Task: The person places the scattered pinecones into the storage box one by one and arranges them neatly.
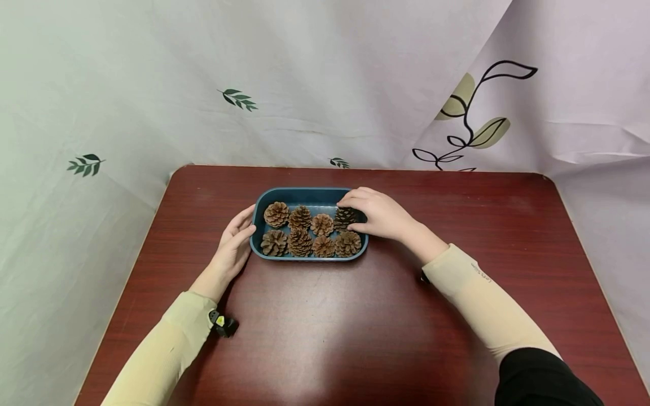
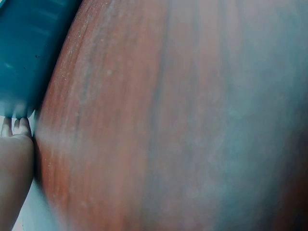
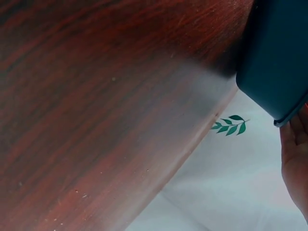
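A dark teal tray (image 1: pixel 310 259) with rounded corners holds several brown pine cones (image 1: pixel 300 242) in two rough rows. At its right end, my right hand (image 1: pixel 382 216) reaches over the rim, fingers and thumb around a darker pine cone (image 1: pixel 345 219) in the back row. My left hand (image 1: pixel 232 248) touches the tray's left end, its fingers fairly straight along the outside and the thumb at the rim. In the left wrist view, the fingertips of that hand (image 2: pixel 14 154) meet the tray wall (image 2: pixel 29 57). The right wrist view hides the held pine cone behind the tray wall (image 3: pixel 274 67).
The tray stands on a reddish-brown wooden table (image 1: pixel 304 316), nearer its far edge. Behind the table hangs a pale cloth (image 1: pixel 315 67) with leaf prints. A small black device (image 1: pixel 224 325) is strapped at the left wrist.
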`<state>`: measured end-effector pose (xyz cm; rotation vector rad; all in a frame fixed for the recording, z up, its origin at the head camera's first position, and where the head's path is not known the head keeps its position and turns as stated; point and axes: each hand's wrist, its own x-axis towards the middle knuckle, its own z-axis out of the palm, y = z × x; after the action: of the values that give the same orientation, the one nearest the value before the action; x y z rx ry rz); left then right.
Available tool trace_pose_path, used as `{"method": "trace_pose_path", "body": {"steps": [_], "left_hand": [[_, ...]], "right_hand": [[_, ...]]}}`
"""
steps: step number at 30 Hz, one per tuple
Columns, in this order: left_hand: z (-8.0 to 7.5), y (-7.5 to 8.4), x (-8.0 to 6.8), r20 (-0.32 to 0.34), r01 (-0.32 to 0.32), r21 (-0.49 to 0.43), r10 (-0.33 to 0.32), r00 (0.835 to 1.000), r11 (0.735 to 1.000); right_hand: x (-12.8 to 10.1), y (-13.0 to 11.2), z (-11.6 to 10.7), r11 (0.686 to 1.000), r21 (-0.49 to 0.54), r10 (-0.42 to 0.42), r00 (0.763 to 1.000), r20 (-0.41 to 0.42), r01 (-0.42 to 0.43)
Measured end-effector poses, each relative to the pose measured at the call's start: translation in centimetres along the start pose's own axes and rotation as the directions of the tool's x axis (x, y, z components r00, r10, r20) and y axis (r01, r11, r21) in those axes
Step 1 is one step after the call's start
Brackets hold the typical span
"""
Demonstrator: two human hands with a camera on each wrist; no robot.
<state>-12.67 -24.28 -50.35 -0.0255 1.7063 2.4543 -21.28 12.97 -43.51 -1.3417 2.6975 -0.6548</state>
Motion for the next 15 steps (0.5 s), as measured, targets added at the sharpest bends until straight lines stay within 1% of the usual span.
{"method": "trace_pose_path", "body": {"steps": [8, 15], "left_hand": [[-0.03, 0.04, -0.06, 0.000, 0.002, 0.009, -0.002, 1.000, 1.000], [-0.07, 0.02, -0.05, 0.013, -0.004, 0.006, 0.004, 1.000, 1.000]], "right_hand": [[-0.37, 0.02, -0.19, 1.000, 0.006, -0.005, 1.000, -0.020, 0.005], [-0.88, -0.07, -0.66, 0.999, 0.028, 0.027, 0.999, -0.037, -0.026]]}}
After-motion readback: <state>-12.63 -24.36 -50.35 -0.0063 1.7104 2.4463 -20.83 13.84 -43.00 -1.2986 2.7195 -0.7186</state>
